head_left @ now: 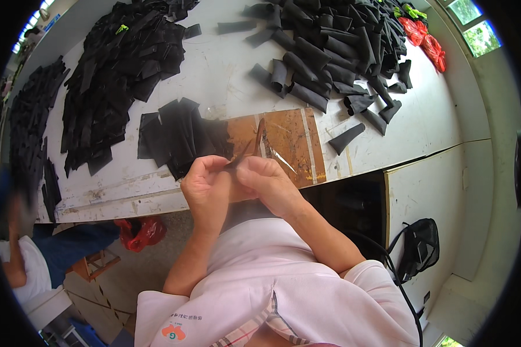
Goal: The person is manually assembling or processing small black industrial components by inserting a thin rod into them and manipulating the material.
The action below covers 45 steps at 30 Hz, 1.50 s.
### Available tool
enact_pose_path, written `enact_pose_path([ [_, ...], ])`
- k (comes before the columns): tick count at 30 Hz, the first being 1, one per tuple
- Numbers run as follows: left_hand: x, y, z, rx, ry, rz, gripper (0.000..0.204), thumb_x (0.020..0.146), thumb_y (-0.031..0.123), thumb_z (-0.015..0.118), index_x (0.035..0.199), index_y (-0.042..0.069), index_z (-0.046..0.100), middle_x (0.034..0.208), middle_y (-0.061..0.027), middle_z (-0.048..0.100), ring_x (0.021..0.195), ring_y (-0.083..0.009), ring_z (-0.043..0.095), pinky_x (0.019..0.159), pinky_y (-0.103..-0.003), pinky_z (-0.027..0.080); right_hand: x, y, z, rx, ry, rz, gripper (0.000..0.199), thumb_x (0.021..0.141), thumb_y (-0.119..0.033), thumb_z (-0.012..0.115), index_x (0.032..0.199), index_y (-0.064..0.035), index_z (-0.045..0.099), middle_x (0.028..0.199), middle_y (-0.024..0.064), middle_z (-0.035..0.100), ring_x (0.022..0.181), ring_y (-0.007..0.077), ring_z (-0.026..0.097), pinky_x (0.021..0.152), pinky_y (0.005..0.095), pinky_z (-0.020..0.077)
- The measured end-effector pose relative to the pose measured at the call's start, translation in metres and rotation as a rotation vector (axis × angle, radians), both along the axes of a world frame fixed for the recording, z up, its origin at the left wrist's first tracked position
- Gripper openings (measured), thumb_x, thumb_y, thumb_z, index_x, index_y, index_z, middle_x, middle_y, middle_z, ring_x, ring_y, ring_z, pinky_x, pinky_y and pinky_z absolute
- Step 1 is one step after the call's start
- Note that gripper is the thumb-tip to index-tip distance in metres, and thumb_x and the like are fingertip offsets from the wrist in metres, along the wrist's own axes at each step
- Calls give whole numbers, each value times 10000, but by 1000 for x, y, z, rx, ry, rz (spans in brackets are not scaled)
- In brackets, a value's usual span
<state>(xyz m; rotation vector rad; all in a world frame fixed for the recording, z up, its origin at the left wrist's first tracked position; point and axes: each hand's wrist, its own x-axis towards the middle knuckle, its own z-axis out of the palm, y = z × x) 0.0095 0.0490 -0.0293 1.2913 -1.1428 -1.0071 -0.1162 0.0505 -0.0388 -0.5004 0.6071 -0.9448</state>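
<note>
In front of my body, my left hand (205, 182) and my right hand (267, 178) are close together, both with fingers pinched. Between their fingertips is a thin black fabric piece (237, 159), seen nearly edge-on and partly hidden by the fingers. Beneath and beyond them lies a worn brown board (292, 133) with pale strips of tape. A slim dark pointed thing (261, 133) shows over the board; its kind is unclear. Left of the board, overlapping its edge, is a fanned stack of flat black fabric pieces (176, 133).
Large heaps of flat black pieces (118, 75) cover the table's left. Rolled black tubes (336, 52) are heaped at the far right, one tube (347, 139) nearer. Red plastic bags (424, 45) lie at the far right. Another person (26, 263) sits at left by a wooden stool (92, 265).
</note>
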Motion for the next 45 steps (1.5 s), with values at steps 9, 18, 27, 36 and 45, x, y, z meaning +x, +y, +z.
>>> enact_pose_path([
  [9,21,13,26,604,1350,-684,425,697,-115,486,1106,3,473,803,-47,562,503,-56,422,429,-187,317,-14,4,11,-134,-3,-1,204,828,-261,577,752,-80,518,762,-28,501,663,43,466,608,183,409],
  [18,-14,16,43,-54,107,-205,203,753,-45,578,952,-9,558,863,-65,551,775,-106,538,720,-200,428,-15,-6,45,-966,863,-467,75,782,-63,595,764,-24,535,840,59,535,681,134,545,570,230,448],
  [27,-16,-7,77,-125,460,-259,125,791,-54,536,910,-17,528,892,-89,564,783,-123,539,709,-220,443,-21,-18,96,-990,1038,-462,111,751,-66,620,723,-18,524,794,96,542,582,177,510,478,244,397],
  [36,-8,-54,57,470,1671,-836,206,858,54,443,1053,-6,470,712,-61,536,315,-8,235,301,-162,168,-41,-60,85,-391,485,2,291,864,-275,522,724,-21,555,564,-30,439,501,33,356,434,176,275],
  [45,-10,-50,28,350,1312,-625,245,845,61,481,1083,5,486,847,-79,588,361,-4,248,328,-152,182,-42,-68,40,-381,287,42,257,862,-263,526,723,-47,539,613,-38,425,552,34,343,479,172,278],
])
